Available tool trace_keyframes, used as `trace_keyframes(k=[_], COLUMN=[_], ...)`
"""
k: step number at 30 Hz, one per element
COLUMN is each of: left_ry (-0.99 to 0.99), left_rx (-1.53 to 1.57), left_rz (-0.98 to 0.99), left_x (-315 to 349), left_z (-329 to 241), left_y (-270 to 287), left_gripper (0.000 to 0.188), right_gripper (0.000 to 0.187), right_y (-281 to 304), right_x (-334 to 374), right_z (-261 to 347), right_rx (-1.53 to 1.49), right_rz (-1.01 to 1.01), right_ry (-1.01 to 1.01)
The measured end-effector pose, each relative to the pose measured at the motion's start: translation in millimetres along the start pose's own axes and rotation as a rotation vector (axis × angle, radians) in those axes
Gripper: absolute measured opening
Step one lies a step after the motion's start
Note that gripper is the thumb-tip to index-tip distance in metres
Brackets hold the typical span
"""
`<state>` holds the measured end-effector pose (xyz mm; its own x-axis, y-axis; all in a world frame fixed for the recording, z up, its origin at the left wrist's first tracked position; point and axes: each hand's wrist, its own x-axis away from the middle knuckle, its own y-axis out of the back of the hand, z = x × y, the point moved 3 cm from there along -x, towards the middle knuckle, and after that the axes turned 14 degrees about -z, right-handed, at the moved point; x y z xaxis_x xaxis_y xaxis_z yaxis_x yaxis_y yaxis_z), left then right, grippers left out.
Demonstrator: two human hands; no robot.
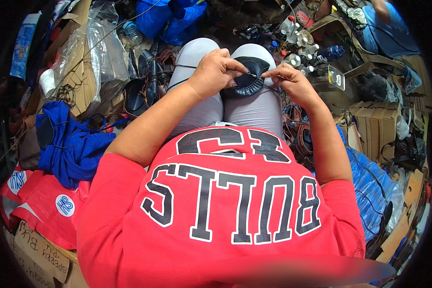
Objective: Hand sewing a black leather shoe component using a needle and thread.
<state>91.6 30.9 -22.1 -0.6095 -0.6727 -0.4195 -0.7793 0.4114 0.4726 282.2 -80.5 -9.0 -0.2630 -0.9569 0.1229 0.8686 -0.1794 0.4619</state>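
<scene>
A black leather shoe piece (248, 88) with a pleated, gathered rim lies across my thighs, over the grey trousers. My left hand (217, 72) is at its left side, thumb and fingers pinched over its upper surface. A thin, shiny, needle-like piece (252, 74) runs from those fingertips toward the right. From the other side my right hand (292, 81) comes in with its fingers closed in a pinch by the piece's right edge. What lies between the right fingertips is too small to make out. A dark cord (181, 66) crosses my left thigh.
Black shoes (138, 98) lie left of my knees. Several small bottles (295, 57) stand at the far right. A blue cloth (74, 144) and red bags (50, 204) are at left; cardboard boxes (376, 122) and blue plastic sheeting (367, 192) at right. Another person's arm (383, 12) shows top right.
</scene>
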Motion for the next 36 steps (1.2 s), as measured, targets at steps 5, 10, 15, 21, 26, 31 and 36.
trace_keyframes(k=[5, 10, 15, 21, 26, 31, 36], left_ry=[0.127, -0.256, 0.287, 0.481, 0.391, 0.233, 0.06], left_rx=[0.164, 0.048, 0.252, 0.352, 0.314, 0.055, -0.141], left_rz=[0.074, 0.101, 0.186, 0.192, 0.145, 0.325, 0.396], left_x=[-5, -15, -5, 0, -4, -26, -30], left_z=[7, -6, 2, 11, 9, -16, -32], left_y=[-13, -5, -8, -30, -38, -22, -13], left_gripper=[0.018, 0.017, 0.016, 0.019, 0.015, 0.012, 0.012], right_gripper=[0.029, 0.023, 0.025, 0.021, 0.019, 0.016, 0.009], right_y=[-1, 2, -3, -9, -12, -7, -6], right_x=[-3, -2, 8, 3, -1, -4, -2], right_z=[0, 3, 1, -8, 4, 14, 35], right_rx=[-0.068, -0.076, -0.219, -0.27, -0.207, -0.133, 0.181], right_rz=[0.04, 0.073, 0.025, -0.038, -0.059, -0.025, -0.054], right_ry=[-0.02, 0.005, -0.2, -0.175, -0.15, -0.114, 0.015])
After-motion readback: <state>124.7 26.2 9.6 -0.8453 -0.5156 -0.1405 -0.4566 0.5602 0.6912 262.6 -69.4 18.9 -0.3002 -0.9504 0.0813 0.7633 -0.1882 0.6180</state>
